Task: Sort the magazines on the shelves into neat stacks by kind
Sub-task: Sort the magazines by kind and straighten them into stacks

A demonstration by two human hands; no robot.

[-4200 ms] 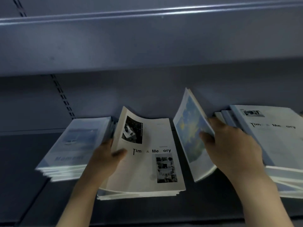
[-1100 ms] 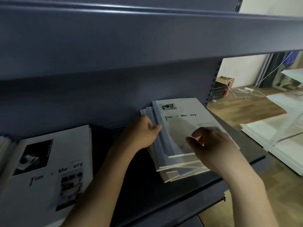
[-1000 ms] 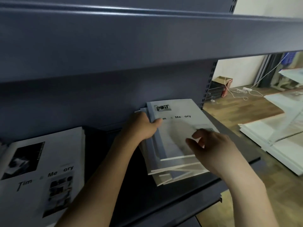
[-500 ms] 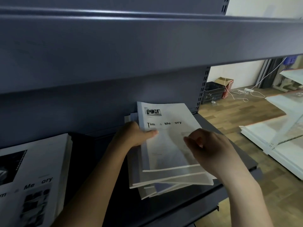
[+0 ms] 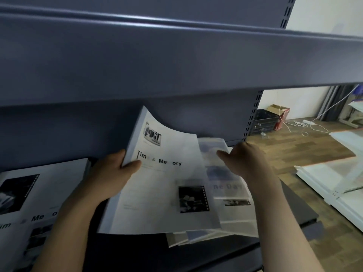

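The left hand pinches the spine edge of the top magazine — half a second ago it lay flat, now it is lifted and bending. The right hand presses spread fingers on the pile below — a different kind shows on the shelf.

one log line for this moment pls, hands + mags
left hand: grips lifted Time & Memory magazine | right hand: on right stack | matching Time & Memory stack at left | step: sorting under way

lifted magazine over right pile, left stack beside
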